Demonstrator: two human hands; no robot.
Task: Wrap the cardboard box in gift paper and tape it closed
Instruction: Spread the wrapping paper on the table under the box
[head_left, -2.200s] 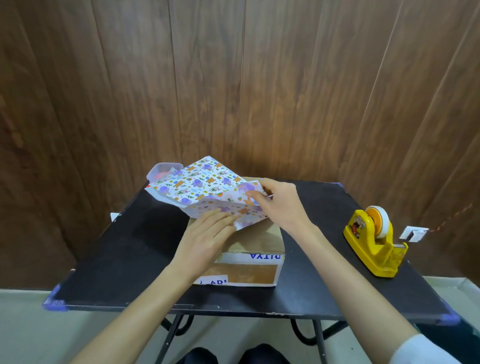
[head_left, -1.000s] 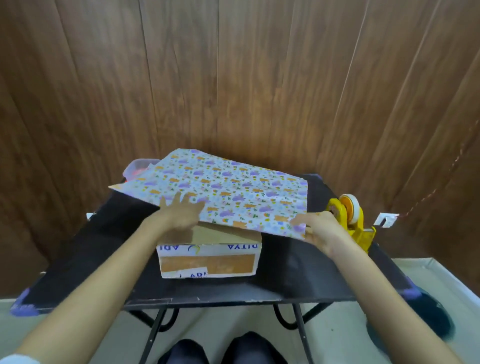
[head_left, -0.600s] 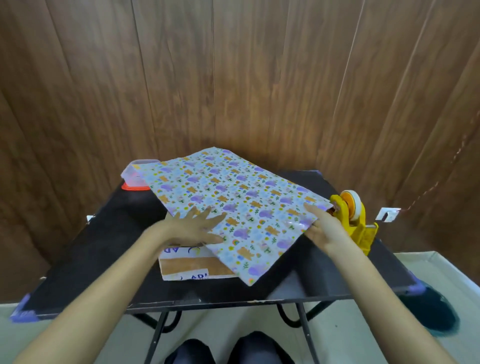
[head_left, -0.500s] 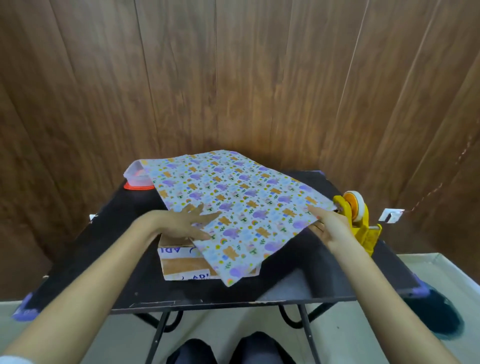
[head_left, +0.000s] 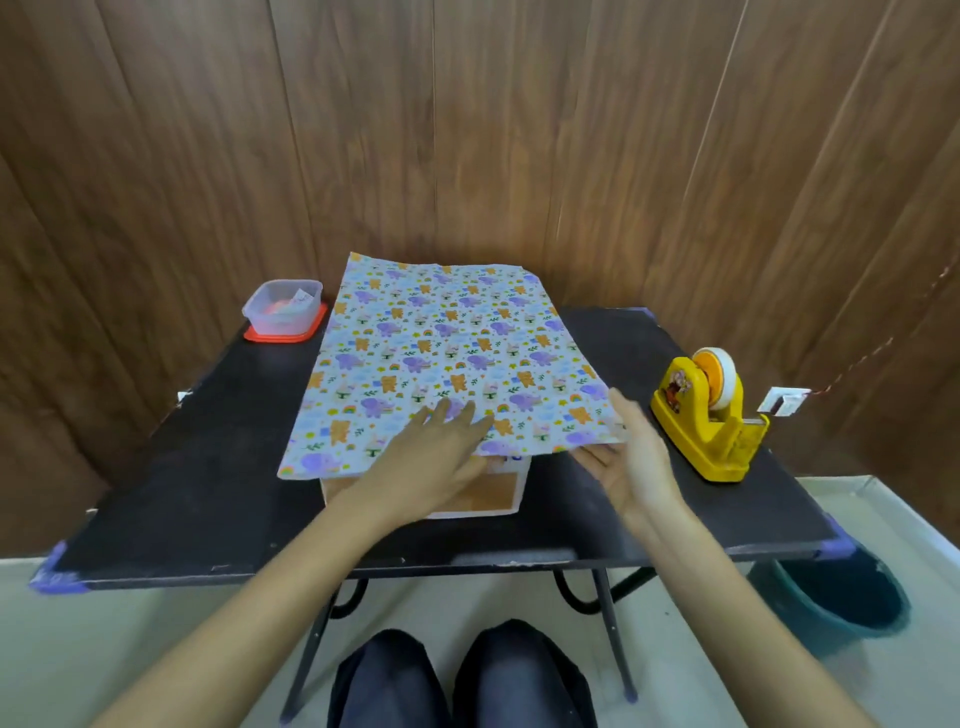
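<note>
A sheet of gift paper (head_left: 441, 353) printed with purple and orange animals lies spread over the cardboard box (head_left: 493, 491), which shows only its front face under the paper's near edge. My left hand (head_left: 436, 457) lies flat on the paper's near edge with fingers straight. My right hand (head_left: 631, 462) holds the paper's near right corner, thumb above and fingers beneath it. A yellow tape dispenser (head_left: 706, 415) stands to the right of that hand.
The black folding table (head_left: 182, 467) stands against a wooden wall. A clear plastic tub on a red lid (head_left: 283, 309) sits at the back left. A dark bucket (head_left: 841, 597) stands on the floor at the right. My knees are under the table's front edge.
The folded paper was opened out and turned until it lies square over the box. My left hand slid to the near edge and my right hand followed the corner inward.
</note>
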